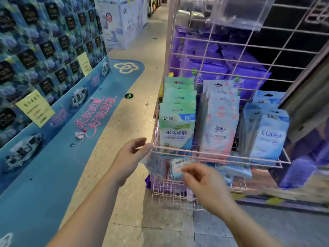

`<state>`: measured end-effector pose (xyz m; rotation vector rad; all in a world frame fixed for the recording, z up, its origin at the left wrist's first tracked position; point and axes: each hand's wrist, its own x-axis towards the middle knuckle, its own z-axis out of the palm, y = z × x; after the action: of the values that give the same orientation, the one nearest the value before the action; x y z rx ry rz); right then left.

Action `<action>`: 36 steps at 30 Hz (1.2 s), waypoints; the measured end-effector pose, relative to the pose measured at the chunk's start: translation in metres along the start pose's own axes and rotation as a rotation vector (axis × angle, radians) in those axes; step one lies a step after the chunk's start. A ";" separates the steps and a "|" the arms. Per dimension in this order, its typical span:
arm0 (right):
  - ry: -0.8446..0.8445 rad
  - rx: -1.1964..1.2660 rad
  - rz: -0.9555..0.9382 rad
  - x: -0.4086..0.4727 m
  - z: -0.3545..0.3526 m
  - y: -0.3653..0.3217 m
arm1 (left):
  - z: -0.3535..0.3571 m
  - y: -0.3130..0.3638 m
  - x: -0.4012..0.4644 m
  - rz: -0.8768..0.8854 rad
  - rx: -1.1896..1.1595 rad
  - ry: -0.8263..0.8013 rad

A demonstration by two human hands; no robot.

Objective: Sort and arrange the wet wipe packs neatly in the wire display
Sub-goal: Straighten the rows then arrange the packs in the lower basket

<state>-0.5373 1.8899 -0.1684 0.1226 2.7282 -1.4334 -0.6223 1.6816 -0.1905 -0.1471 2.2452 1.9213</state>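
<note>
Status: the upper basket (pixel 220 154) of the pink wire display (pixel 249 56) holds three upright rows of wet wipe packs. The green packs (pixel 176 129) stand at the left end, the pink packs (pixel 219 125) in the middle, and the blue packs (pixel 267 132) at the right end. Each row is stacked front to back with labels facing outward. I judge this tier as sorted by colour and largely finished, though the blue row leans slightly.

Remaining work: the lower basket (pixel 170 191) is not in order. A pale pack marked 999 (pixel 179 166) lies tilted there, and more bluish packs lie flat to its right, under the upper basket's front rail. I judge that these still need to be stood up or moved to matching rows.

Hand state: my left hand (pixel 131 155) is at the left corner of the upper basket, fingers loosely curled. Its fingertips appear to touch a translucent pack (pixel 154 164) hanging below that corner, but I cannot tell whether they grip it. My right hand (pixel 201 180) hovers just in front of the 999 pack, fingers bent inward and close together; no firm pinch is visible.

Visibility limits: the lower basket's contents are blurred and partly covered by my right hand, so pack count and colours are uncertain. Purple packages (pixel 210 66) behind the grid are partly screened by wire. A clear plastic holder (pixel 238 13) at top is cut off.
</note>
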 end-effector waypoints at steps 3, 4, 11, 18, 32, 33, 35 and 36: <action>-0.213 -0.061 0.114 0.003 0.034 0.028 | 0.011 -0.025 0.017 -0.025 0.056 -0.081; -0.230 -0.063 0.133 0.004 0.041 0.033 | 0.016 -0.034 0.022 -0.048 0.095 -0.097; -0.159 -0.026 0.246 0.013 0.052 0.044 | 0.032 -0.076 0.034 -0.226 -0.010 0.084; -0.052 -0.231 0.125 0.013 0.038 0.054 | 0.007 -0.057 -0.008 -0.040 -0.067 -0.335; 0.098 0.239 0.254 -0.038 -0.032 0.124 | 0.139 -0.057 0.012 0.257 0.832 -0.350; 0.106 0.281 0.276 -0.041 -0.036 0.128 | 0.155 -0.057 0.012 0.267 0.964 -0.381; 0.099 0.276 0.295 -0.046 -0.041 0.138 | 0.179 -0.056 0.012 0.243 1.128 -0.445; 0.091 0.264 0.303 -0.048 -0.043 0.143 | 0.185 -0.055 0.011 0.221 1.166 -0.438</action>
<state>-0.4760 2.0041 -0.2564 0.5974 2.4319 -1.7163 -0.6089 1.8556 -0.2733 0.6192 2.6671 0.3632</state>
